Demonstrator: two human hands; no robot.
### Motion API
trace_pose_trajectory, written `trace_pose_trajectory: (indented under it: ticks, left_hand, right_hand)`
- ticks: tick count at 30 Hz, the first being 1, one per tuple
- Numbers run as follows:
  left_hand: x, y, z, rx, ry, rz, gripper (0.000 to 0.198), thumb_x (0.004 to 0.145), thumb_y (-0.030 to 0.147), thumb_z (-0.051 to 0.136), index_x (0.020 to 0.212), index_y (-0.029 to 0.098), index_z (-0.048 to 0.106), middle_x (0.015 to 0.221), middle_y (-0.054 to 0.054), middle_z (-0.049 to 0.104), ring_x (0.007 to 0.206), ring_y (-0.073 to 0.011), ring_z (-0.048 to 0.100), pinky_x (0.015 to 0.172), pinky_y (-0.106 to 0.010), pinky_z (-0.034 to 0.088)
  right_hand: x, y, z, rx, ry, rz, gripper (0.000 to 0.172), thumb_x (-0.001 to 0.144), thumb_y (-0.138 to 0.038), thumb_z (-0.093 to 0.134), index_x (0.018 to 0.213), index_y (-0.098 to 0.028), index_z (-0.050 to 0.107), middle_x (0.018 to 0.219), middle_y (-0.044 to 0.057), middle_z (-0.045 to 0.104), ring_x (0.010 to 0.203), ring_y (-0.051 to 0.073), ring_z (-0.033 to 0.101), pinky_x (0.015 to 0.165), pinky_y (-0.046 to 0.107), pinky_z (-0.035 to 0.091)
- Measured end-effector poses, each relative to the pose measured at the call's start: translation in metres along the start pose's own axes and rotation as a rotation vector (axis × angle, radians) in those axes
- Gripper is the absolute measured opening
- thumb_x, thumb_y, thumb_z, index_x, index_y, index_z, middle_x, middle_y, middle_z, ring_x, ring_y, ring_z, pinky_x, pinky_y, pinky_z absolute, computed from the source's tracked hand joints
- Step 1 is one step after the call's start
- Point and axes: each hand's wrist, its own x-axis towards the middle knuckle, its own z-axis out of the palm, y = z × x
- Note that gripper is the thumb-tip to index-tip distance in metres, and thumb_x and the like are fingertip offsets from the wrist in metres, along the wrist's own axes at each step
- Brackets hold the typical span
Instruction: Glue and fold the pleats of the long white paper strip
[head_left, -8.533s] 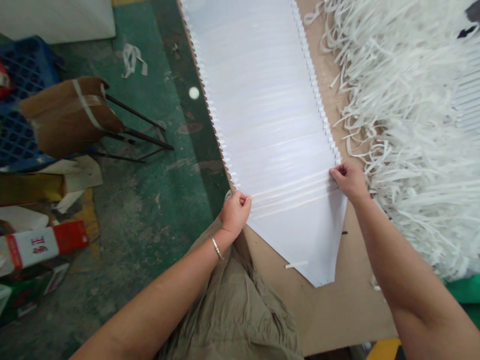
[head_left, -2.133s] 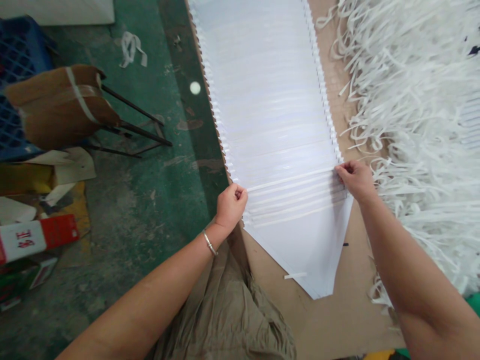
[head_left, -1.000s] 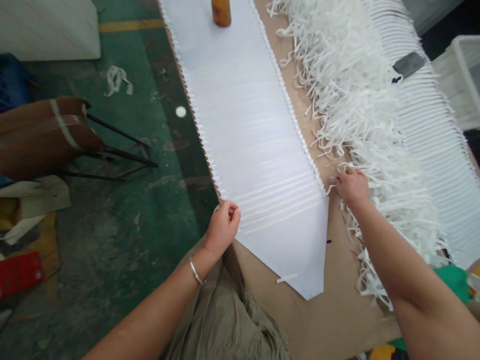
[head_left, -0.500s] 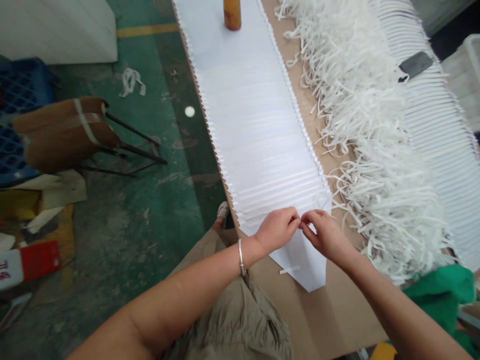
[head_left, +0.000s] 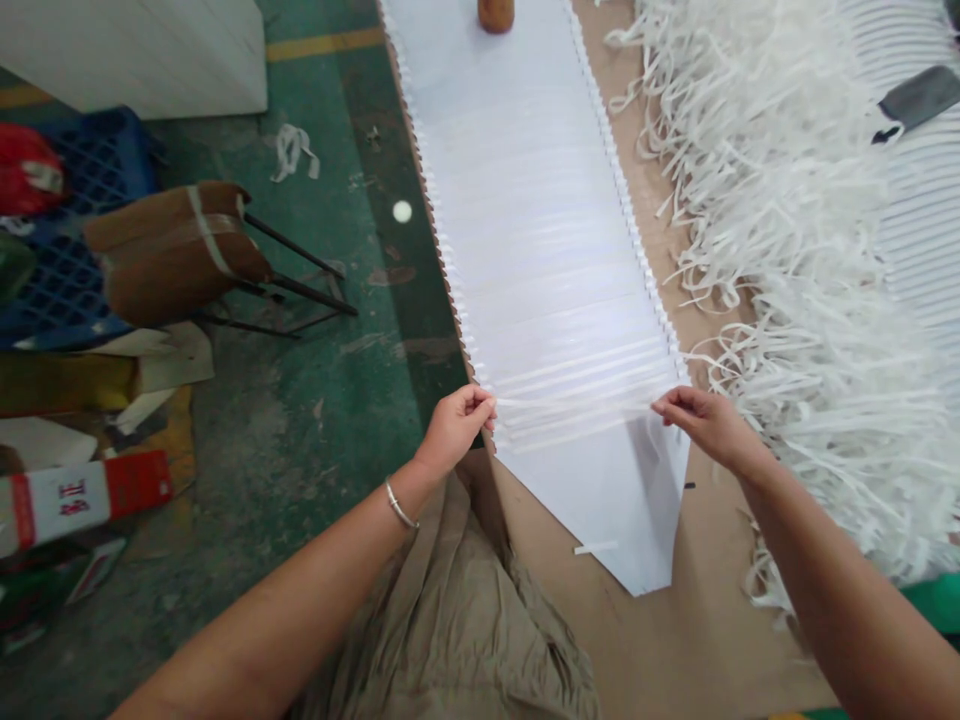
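Observation:
A white strip (head_left: 570,404) is stretched across the long white sheet (head_left: 540,200), its ends pinched in my two hands. My left hand (head_left: 457,425) is closed on the strip's left end at the sheet's left edge. Near the right edge, my right hand (head_left: 705,422) pinches the other end between thumb and fingers, and a loose tail hangs below it. Several similar strips lie side by side across the sheet just above and below. A short white strip piece (head_left: 596,548) lies at the sheet's pointed near end.
A thick heap of white strips (head_left: 810,400) covers the brown board's right side. On the striped stack behind it rests a dark phone-like object (head_left: 921,98). An amber bottle-like object (head_left: 496,14) stands on the sheet's far end. A brown-padded stool (head_left: 180,250) is at left.
My hands were together over the sheet's near part. They have since moved apart, left hand to the left edge and right hand to the right, with the strip drawn between them.

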Motion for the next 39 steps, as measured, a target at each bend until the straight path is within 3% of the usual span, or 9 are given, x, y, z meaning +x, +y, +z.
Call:
trace_pose_trajectory:
  ticks: [2,7,11,16,31,39]
  left_hand:
    - [0.005,-0.005,-0.003,-0.011,0.023,-0.007,0.018,0.080,0.036,0.068,0.079,0.020,0.061,0.061,0.002,0.063,0.053,-0.0111,0.054,0.053,-0.022,0.043]
    - [0.023,-0.007,0.001,0.012,0.084,0.020,0.015,0.078,0.032,0.067,0.077,0.019,0.061,0.063,0.002,0.062,0.056,-0.0116,0.058,0.058,-0.023,0.045]
    - [0.037,-0.006,0.006,0.121,0.135,0.058,0.011,0.080,0.028,0.061,0.075,0.019,0.062,0.066,0.001,0.064,0.058,-0.0128,0.059,0.060,-0.025,0.046]
    - [0.042,-0.005,0.014,0.295,0.267,0.117,0.012,0.083,0.026,0.061,0.072,0.020,0.059,0.071,0.000,0.068,0.067,-0.0147,0.061,0.066,-0.025,0.046]
    - [0.046,-0.007,0.018,0.376,0.311,0.092,0.013,0.083,0.024,0.060,0.071,0.020,0.057,0.068,0.002,0.065,0.063,-0.0136,0.058,0.064,-0.024,0.043]
    - [0.048,-0.005,0.020,0.433,0.313,0.082,0.013,0.082,0.025,0.058,0.070,0.021,0.055,0.065,0.002,0.063,0.060,-0.0135,0.056,0.062,-0.024,0.042]
  right_hand:
    - [0.014,0.003,-0.003,-0.048,0.045,0.016,0.052,0.078,-0.073,0.068,0.070,-0.022,0.063,0.063,0.001,0.064,0.058,0.015,0.055,0.057,0.028,0.043]
    - [0.051,0.004,-0.014,0.043,0.075,0.033,0.054,0.075,-0.073,0.071,0.082,-0.020,0.069,0.070,0.005,0.071,0.063,0.018,0.065,0.062,0.029,0.052]
    - [0.076,0.005,-0.027,0.066,0.154,0.073,0.046,0.076,-0.064,0.075,0.078,-0.019,0.066,0.064,0.004,0.070,0.052,0.013,0.058,0.051,0.024,0.047]
    - [0.097,0.002,-0.031,0.071,0.211,0.052,0.041,0.078,-0.059,0.073,0.075,-0.019,0.067,0.065,0.004,0.069,0.052,0.012,0.057,0.049,0.023,0.047]
    - [0.123,0.026,-0.011,0.146,0.355,0.098,0.028,0.073,-0.045,0.073,0.079,-0.021,0.061,0.057,-0.002,0.060,0.047,0.013,0.052,0.047,0.025,0.042]
    - [0.129,0.033,-0.006,0.008,0.422,0.076,0.028,0.076,-0.046,0.066,0.081,-0.019,0.066,0.060,0.000,0.060,0.055,0.015,0.054,0.055,0.028,0.044]
